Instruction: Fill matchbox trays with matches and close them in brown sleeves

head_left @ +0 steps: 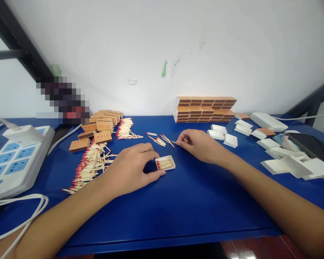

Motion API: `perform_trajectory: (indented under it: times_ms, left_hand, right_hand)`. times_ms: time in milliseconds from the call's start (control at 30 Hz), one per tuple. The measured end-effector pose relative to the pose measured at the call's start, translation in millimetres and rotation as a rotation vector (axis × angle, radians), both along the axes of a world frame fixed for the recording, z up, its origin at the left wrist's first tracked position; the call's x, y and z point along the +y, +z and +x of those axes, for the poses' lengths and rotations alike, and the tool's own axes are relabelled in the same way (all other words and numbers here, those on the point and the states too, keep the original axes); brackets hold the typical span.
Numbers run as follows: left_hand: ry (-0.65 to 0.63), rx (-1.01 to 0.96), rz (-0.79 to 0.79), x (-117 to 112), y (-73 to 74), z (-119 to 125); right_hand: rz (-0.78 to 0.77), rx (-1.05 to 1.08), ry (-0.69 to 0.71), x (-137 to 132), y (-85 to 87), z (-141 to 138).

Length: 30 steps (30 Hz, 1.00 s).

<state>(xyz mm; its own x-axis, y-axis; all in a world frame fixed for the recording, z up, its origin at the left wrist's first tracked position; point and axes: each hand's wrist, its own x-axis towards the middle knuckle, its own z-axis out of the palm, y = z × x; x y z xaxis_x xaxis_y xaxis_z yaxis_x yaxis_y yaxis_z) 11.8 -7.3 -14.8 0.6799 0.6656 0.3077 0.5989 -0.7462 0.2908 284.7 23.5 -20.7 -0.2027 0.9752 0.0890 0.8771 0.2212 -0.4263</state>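
My left hand (136, 163) grips a small white matchbox tray (173, 162) by its left end, thumb in front and fingers behind. Matches (164, 164) lie side by side in the tray, red heads to the left. Beyond it, my right hand (194, 144) is closed in a pinch at the end of a match (173, 141). Just left of those fingertips, several loose matches (159, 140) are scattered on the blue table (178, 208). A big heap of red-tipped matches (90, 163) spreads behind my left forearm, with a smaller pile (125, 128) farther back.
Closed matchboxes (205, 109) are stacked against the wall. More orange boxes (102, 136) lie at the back left. White trays (230, 140) and a phone (313, 144) are on the right. A power strip (18, 158) and white cable (29, 219) occupy the left side.
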Motion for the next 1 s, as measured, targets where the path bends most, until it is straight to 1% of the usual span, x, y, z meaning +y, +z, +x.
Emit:
perform_trajectory:
  times_ms: [67, 167, 300, 400, 633, 700, 800, 1000]
  left_hand:
    - [-0.003, -0.006, 0.003, 0, 0.0, 0]
    - [-0.01, -0.01, 0.005, 0, -0.6, 0]
    - [-0.014, -0.004, -0.009, 0, -1.0, 0]
    - [-0.023, 0.004, -0.027, 0, -0.6, 0]
    - [-0.041, 0.001, -0.051, 1, 0.4, 0]
    - [-0.038, 0.0, -0.05, 1, 0.8, 0]
    - [-0.036, 0.0, -0.052, 0, 1.6, 0]
    - [-0.036, 0.002, -0.067, 1, 1.7, 0]
  right_hand:
    - [0.023, 0.002, 0.041, 2, 1.1, 6]
    - [0.053, 0.028, 0.17, 5, 4.2, 12]
    - [-0.013, 0.088, 0.37, 4, 7.4, 13]
    - [-0.039, 0.108, 0.441, 3, 6.1, 11]
    - [0.036, 0.135, 0.514, 8, -0.9, 12]
    - [0.05, 0.138, 0.516, 10, -2.5, 11]
    - [0.068, 0.137, 0.473, 12, -4.7, 10]
    - [0.033, 0.122, 0.356, 13, -7.4, 10]
